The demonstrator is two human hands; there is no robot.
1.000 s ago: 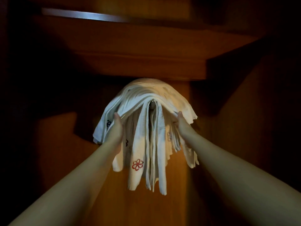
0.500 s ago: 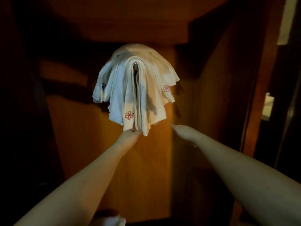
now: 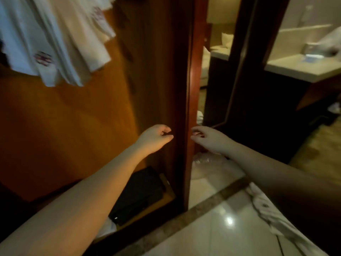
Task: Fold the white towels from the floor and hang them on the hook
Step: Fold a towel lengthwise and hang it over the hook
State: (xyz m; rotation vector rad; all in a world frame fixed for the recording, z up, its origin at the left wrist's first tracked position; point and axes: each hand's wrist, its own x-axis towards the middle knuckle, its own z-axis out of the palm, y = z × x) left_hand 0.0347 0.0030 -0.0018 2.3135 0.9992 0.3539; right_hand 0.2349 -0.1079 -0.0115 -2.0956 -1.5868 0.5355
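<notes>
left hand (image 3: 154, 138): fingers loosely curled, empty | right hand (image 3: 209, 138): fingers loosely curled, empty | towels (image 3: 55, 39): hanging far left | towel on floor (image 3: 267, 209): near right

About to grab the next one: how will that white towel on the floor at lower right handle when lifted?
The white towel lies crumpled, so it is likely floppy and will sag. It probably weighs little. On the glossy tile floor it may slide if pushed.
</notes>
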